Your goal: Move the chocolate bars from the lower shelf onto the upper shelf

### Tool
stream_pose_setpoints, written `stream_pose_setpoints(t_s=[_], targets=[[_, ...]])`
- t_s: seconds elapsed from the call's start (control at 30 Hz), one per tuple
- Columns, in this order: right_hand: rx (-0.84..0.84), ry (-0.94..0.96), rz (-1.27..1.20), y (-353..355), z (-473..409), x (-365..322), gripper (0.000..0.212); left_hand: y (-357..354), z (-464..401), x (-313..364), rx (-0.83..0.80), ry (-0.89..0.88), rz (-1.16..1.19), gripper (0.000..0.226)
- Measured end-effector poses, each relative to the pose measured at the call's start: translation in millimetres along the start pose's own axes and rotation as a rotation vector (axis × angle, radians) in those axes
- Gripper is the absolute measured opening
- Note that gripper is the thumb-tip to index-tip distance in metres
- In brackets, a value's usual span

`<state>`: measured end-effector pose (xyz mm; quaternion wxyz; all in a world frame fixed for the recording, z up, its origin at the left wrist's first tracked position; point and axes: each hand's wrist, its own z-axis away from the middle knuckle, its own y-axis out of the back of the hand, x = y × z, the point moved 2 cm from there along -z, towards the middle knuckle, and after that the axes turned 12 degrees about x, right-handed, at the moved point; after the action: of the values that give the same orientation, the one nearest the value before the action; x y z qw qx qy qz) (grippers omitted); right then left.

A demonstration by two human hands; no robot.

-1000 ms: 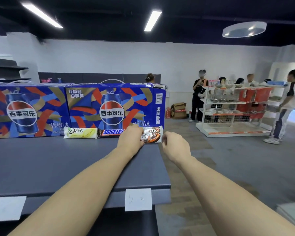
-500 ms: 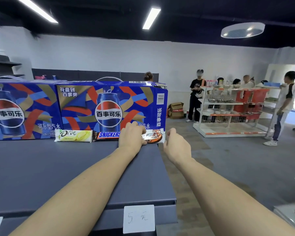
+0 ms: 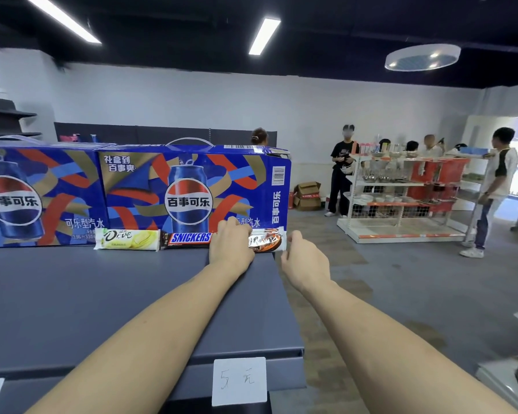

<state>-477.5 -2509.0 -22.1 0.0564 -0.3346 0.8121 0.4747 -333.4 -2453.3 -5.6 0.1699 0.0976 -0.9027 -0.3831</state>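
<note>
Left hand: your left hand (image 3: 231, 245) rests curled on the brown bar (image 3: 266, 241) at the upper shelf (image 3: 102, 300) back right corner.
Right hand: your right hand (image 3: 304, 259) hangs loosely curled, holding nothing, just past the shelf's right edge.

Ahead of me stand two blue Pepsi cartons (image 3: 192, 192); a handwritten price tag (image 3: 239, 380) hangs below, and people (image 3: 343, 171) gather around a white rack (image 3: 407, 198).

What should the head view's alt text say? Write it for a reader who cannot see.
A person's left hand rests on an orange-and-white chocolate bar on a dark shelf, the right hand just beside its end. A Snickers bar and a Dove bar lie in line before blue Pepsi boxes.
</note>
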Motion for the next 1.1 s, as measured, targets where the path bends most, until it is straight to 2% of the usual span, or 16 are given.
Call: stream_pose_setpoints(t_s=[0.3,0.5,0.67,0.77,0.87,1.1], targets=[[0.023,-0.015,-0.011,15.4,7.1,0.9,0.028,16.2,3.5,-12.7,0.044,0.013,-0.095,0.056],[0.060,0.006,-0.076,28.5,22.3,-15.3,0.027,43.3,21.9,-26.5,0.051,0.076,-0.159,0.049],[0.093,0.106,-0.259,43.6,52.5,-74.4,0.030,76.6,56.2,-40.8,0.092,0.162,-0.212,0.031],[0.038,0.244,-0.326,47.0,78.0,-118.4,0.029,102.8,84.4,-53.7,0.090,0.195,-0.274,0.034],[-0.067,0.368,-0.298,44.4,105.9,-155.6,0.037,137.0,111.4,-74.4,0.090,0.204,-0.386,0.035],[-0.167,0.460,-0.362,39.7,171.0,-232.7,0.043,223.1,178.3,-156.4,0.106,0.361,-0.534,0.039]])
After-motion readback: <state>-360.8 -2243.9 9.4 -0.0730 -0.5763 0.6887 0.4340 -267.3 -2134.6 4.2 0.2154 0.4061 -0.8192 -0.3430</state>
